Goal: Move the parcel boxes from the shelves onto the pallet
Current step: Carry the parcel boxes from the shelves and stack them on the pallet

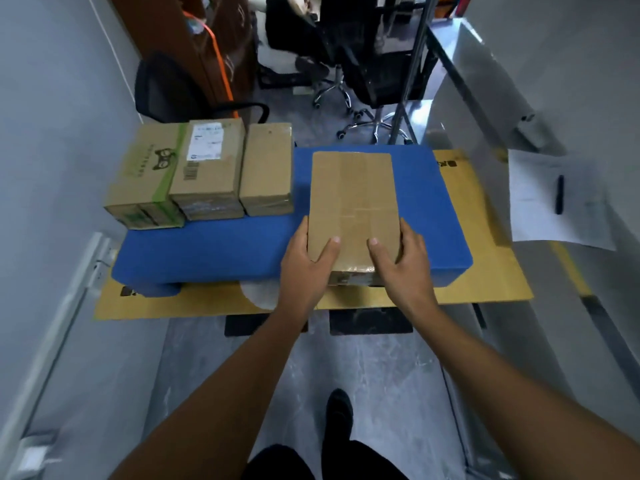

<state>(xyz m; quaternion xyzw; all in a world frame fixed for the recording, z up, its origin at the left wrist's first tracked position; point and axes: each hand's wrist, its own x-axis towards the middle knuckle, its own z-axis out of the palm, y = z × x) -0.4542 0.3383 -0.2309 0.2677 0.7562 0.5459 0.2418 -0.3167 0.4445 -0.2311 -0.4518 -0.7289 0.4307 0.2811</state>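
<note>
A plain brown parcel box (353,199) is over the middle of the blue pallet (214,247), gripped at its near end by both hands. My left hand (304,258) clasps its near left corner and my right hand (401,258) its near right corner, thumbs on top. Whether the box rests on the pallet or hangs just above it I cannot tell. Three more boxes stand side by side at the pallet's far left: a green-taped box (145,178), a labelled box (207,168) and a plain box (266,168).
The pallet lies on a yellow cardboard sheet (485,271) on the grey floor. A steel table (540,109) on the right carries a paper sheet (540,199) with a black pen (559,194). Office chairs (346,57) stand behind. A wall is at the left.
</note>
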